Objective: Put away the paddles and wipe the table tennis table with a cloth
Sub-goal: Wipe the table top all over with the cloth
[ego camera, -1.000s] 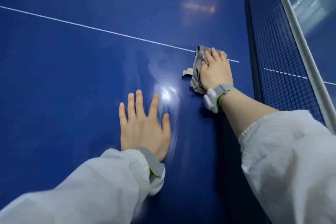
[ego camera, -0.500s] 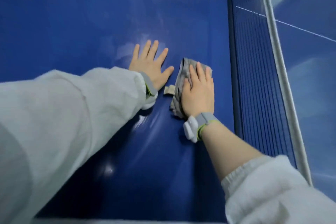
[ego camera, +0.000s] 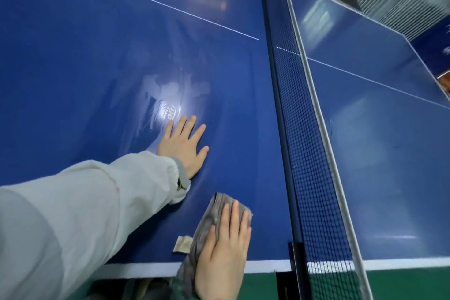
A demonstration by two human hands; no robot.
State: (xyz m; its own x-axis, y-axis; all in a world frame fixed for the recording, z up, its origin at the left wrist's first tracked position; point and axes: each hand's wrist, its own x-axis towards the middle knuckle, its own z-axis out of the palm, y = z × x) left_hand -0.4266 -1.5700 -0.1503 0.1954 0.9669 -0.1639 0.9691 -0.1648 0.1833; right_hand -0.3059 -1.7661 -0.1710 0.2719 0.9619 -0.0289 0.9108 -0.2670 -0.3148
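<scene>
Head view, table [ego camera: 73, 56]: I see a glossy blue table tennis table filling most of the frame, with a thin white centre line running across it and a white band along its near edge.
Head view, left hand [ego camera: 185, 145]: I see it lying flat on the blue surface, palm down, fingers straight and spread, holding nothing. A pale sleeve [ego camera: 80, 214] covers the arm up to the wrist.
Head view, right hand [ego camera: 224, 253]: I see it pressed flat on top of the cloth, fingers straight and close together, pointing away from me; they are not curled round the fabric.
Head view, cloth [ego camera: 211, 217]: grey and folded, under my right hand at the near edge of the table, just beside the net. Its lower end hangs past the white edge band. A small beige tag [ego camera: 183, 244] sticks out on its left side.
Head view, net [ego camera: 309, 153]: dark mesh with a pale top band, standing to the right of both hands.
Head view, smears [ego camera: 168, 95]: pale streaks and a bright glare spot just beyond my left fingertips.
Head view, paddles: I cannot see any.
Head view, floor [ego camera: 401, 285]: green, below the table edge at right.
</scene>
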